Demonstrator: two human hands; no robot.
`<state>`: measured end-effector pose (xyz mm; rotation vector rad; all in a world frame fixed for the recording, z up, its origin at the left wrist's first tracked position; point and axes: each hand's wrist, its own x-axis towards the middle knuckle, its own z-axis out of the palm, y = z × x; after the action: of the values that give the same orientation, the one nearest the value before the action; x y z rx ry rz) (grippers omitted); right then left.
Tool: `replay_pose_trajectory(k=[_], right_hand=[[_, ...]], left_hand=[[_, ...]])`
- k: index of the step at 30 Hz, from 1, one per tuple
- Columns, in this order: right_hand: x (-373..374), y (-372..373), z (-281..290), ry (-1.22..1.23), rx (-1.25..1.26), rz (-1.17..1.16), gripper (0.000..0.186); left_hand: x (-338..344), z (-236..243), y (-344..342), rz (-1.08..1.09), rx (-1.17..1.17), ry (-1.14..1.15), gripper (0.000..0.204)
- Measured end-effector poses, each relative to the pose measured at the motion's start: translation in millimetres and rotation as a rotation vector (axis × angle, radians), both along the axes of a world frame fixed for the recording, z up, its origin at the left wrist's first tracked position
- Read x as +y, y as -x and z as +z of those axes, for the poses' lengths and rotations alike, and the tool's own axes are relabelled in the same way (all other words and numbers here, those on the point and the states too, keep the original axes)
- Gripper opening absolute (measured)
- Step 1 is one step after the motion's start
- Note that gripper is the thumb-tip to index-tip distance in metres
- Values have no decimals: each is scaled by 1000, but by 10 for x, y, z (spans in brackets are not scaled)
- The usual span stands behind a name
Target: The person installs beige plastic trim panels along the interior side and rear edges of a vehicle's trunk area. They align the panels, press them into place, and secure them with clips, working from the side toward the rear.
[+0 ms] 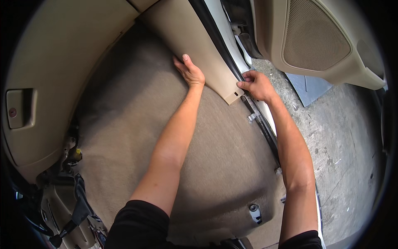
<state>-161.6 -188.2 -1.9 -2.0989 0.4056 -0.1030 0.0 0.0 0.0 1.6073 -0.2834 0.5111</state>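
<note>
- Step in hand, as I judge it: working the beige trim [197, 41] at its lower end, where it meets the door opening.
- The trim slants along the opening; its squared lower end, with a small dark slot, lies between the carpet [215, 141] and the sill [267, 114].
- The left hand [191, 74] has an open grip, thumb up, palm side at the trim's inner edge; it encloses nothing that I can see.
- The right hand [258, 86] has a curled grip, thumb at the trim's outer edge, beside the black seal [216, 41]. The fingertips are hidden, so I cannot tell whether it pinches trim, seal or both.
- The next move, I judge, calls for steady pressure from both hands, keeping the trim edge and seal from snagging on each other.
- A black strip [265, 130] with a pale clip [253, 117] runs along the sill below the trim.
- Surface: brown carpet, with a metal bracket [255, 211] in a cutout near the bottom.
- Room: a car's footwell, glove box [66, 41] at left. The open door [271, 25] hangs over concrete [340, 137], where a grey board [306, 87] lies.
</note>
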Motion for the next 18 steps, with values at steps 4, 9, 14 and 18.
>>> replay_pose_trajectory(k=[4,9,14,18], right_hand=[[-44,31,111,105,43,54,51],[-206,131,387,312,267,256,29],[-305,155,352,403,238,334,19],[-283,16,375,35,429,280,34]], left_hand=[[-40,-48,-5,51,23,2,108],[28,-59,-24,38,-16,-15,109],[-92,-25,123,32,78,113,101],[219,64,-66,-285,436,692,91]])
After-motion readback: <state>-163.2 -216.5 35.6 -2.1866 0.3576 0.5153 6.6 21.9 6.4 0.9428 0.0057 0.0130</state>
